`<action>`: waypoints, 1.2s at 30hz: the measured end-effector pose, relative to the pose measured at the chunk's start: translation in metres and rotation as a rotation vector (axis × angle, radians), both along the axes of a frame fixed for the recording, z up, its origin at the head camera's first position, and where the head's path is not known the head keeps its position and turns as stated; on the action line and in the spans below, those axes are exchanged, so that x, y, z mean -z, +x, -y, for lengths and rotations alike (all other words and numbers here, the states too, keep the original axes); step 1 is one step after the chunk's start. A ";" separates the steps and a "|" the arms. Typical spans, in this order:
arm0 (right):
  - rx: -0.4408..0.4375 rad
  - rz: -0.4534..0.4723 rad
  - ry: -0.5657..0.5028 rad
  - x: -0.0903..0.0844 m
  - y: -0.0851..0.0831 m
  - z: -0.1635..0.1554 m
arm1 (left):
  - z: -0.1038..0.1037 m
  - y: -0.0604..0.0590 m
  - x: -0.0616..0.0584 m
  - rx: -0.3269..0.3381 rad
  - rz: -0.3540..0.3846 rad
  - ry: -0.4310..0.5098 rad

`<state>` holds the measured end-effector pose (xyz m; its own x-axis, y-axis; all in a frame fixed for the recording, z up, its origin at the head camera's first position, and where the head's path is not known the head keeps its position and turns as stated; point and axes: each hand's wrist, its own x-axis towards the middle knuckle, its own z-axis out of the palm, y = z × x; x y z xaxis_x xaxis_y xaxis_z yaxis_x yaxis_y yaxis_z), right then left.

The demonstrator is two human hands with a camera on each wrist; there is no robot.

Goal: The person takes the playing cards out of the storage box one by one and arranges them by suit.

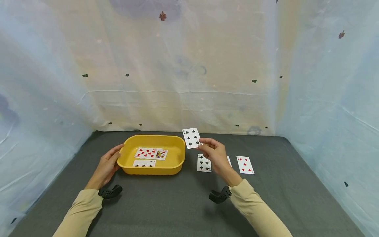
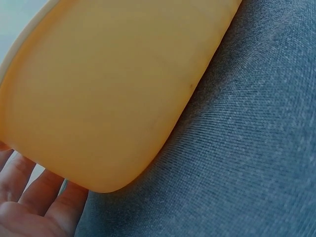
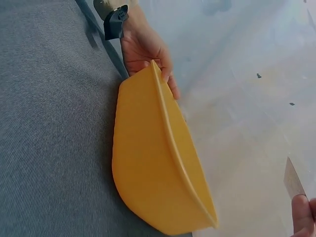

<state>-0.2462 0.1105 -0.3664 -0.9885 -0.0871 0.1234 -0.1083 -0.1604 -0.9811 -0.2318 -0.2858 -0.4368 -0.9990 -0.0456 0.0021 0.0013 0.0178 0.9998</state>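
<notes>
- While the right hand [image 1: 215,154] pinches the six of spades playing card [image 1: 191,138] beside the yellow plastic tub [image 1: 177,163], a loose pinch could drop it on the grey desk [image 1: 165,200].
- Left hand [image 1: 107,166], fingers relaxed, rests against the tub's wall; a push might slide it.

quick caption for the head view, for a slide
Right hand pinches a six of spades beside a yellow tub steadied by the left hand.

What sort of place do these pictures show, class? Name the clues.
Probably a makeshift recording booth: pale sheeting walls off a table in grey cloth, with only a yellow tub and playing cards laid out.
</notes>
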 end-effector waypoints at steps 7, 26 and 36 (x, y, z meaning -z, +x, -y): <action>0.016 0.011 -0.009 -0.003 0.010 -0.030 | 0.000 0.002 -0.001 -0.001 -0.004 -0.011; 0.133 0.033 -0.036 0.000 0.035 -0.113 | 0.000 0.002 0.002 0.020 -0.012 -0.043; 0.184 0.037 -0.055 0.007 0.040 -0.154 | 0.001 0.002 0.001 0.027 -0.017 -0.047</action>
